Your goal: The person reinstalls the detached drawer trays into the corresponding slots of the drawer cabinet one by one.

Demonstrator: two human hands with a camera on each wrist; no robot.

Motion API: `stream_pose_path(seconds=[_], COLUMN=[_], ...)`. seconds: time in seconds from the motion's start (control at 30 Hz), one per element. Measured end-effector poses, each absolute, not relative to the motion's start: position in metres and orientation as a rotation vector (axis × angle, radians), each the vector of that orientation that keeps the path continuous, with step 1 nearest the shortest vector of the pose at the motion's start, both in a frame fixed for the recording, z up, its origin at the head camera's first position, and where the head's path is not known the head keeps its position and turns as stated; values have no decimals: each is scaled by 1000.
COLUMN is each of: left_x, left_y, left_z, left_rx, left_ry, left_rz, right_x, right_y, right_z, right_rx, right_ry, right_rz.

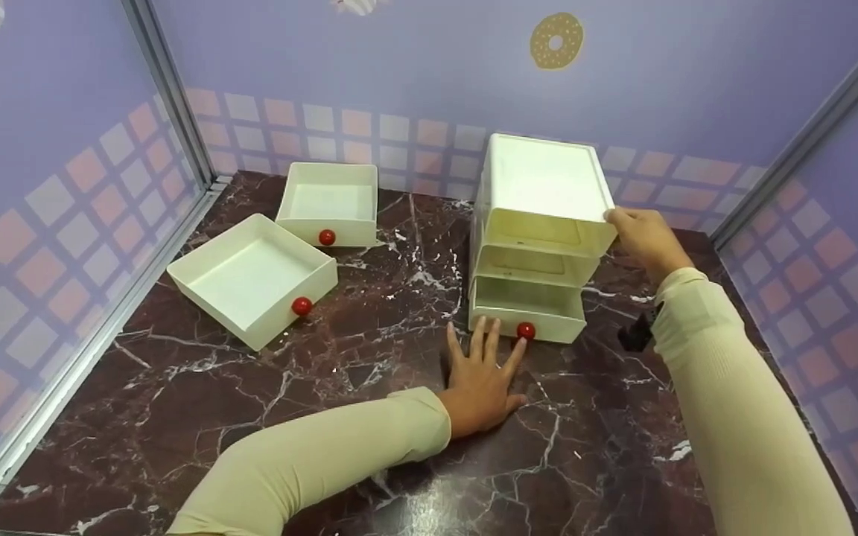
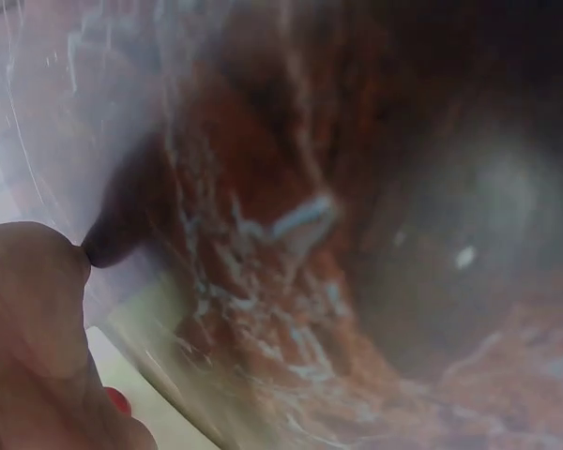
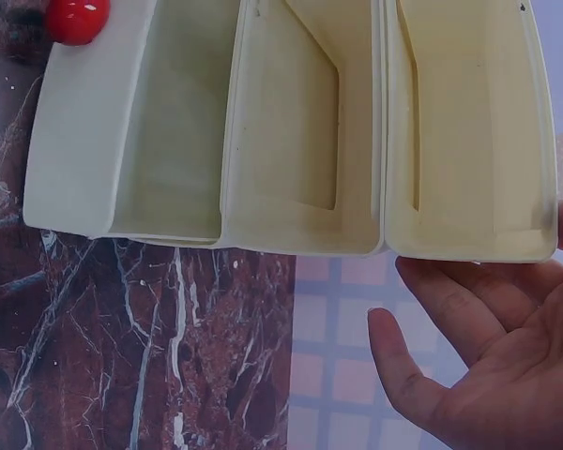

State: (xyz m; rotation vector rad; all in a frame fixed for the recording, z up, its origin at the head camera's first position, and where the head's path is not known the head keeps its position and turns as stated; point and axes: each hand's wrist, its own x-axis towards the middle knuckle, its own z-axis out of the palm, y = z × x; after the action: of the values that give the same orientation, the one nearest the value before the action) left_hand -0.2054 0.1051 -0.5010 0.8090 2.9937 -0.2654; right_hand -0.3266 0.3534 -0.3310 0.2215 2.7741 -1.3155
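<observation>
A white drawer cabinet [image 1: 548, 175] stands at the back right, its upper two slots without drawers. Its bottom drawer [image 1: 533, 301], with a red knob [image 1: 525, 331], juts out at the front. My right hand [image 1: 645, 237] holds the cabinet's upper front right corner; in the right wrist view some fingers [image 3: 469, 305] lie along the side wall while the little finger stands off it. My left hand [image 1: 480, 383] is spread low before the bottom drawer, fingertips at its front face and one right by the knob.
Two loose white drawers with red knobs sit on the left: one at the back [image 1: 328, 201] and a nearer one turned at an angle [image 1: 250, 272]. A dark marbled tabletop [image 1: 354, 357] lies beneath everything. Lilac panels with pink and white squares enclose the back and sides.
</observation>
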Motion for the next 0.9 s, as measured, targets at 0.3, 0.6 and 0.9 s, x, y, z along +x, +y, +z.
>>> stream_pose_path(seconds=[0.3,0.6,0.9], left_x=[-203,-226,-249], left_y=[115,153,149], left_z=[-497,-498,-515], left_rx=[963,1758,1801], left_ry=[3153,3445,3490], left_rz=[-428,-700,-676], right_x=[-326,-323,-324], right_y=[351,356,351], right_z=[-331,-333,-331], right_rx=[218,215,244], right_ry=[2765,2824,2781], right_rz=[-1332,-1279,-1318])
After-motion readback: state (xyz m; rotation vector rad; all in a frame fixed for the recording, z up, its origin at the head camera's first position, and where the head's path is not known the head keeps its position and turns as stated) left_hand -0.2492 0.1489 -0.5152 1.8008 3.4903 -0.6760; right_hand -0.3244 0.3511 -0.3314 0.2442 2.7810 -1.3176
